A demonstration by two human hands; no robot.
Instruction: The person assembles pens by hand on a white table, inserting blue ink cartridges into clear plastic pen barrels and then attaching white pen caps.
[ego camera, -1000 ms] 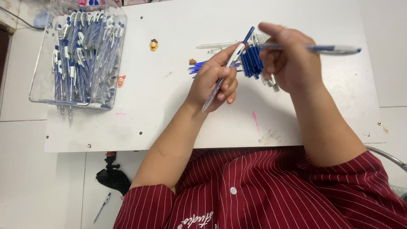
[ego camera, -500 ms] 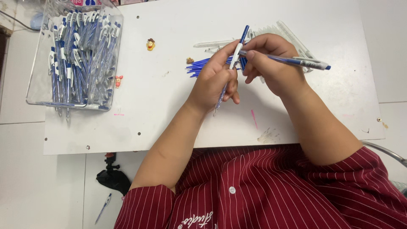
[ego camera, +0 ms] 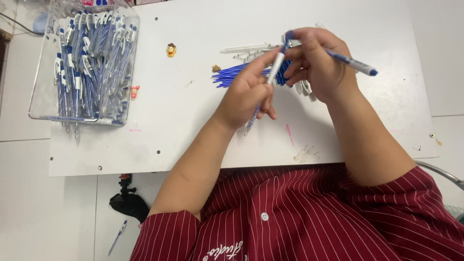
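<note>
**Overhead, 2 hands at work on 2 pens above a white board**

Head view. Centrally, the left hand [ego camera: 246,94] holds a pen with white barrel and blue ends [ego camera: 273,77], the thumb and forefinger pinching its upper barrel while the other fingers curl under it. That pen's long axis runs steeply, from its blue top end near the right hand's fingertips, down and leftward to its tip, which shows below the left hand just over the board. The right hand [ego camera: 321,65] is closed on a second pen [ego camera: 355,63], a blue and pale barrel with a blue end; its fingers are bunched together around the near part of the barrel, and the exact grip is hidden. This pen's long axis lies nearly level, tilted slightly downward, with the free end pointing right. The 2 hands touch at the fingertips, above the white board [ego camera: 193,130]. Beneath them lies a bundle of thin blue refills [ego camera: 234,75], lengthwise left to right, and beside it clear pen barrels [ego camera: 244,49]. At the board's left edge stands a clear plastic bin [ego camera: 36,92] full of assembled blue and white pens [ego camera: 87,63]. 2 small figurines [ego camera: 171,50] sit on the board between bin and hands. Striped red sleeves [ego camera: 299,217] fill the lower frame.
</note>
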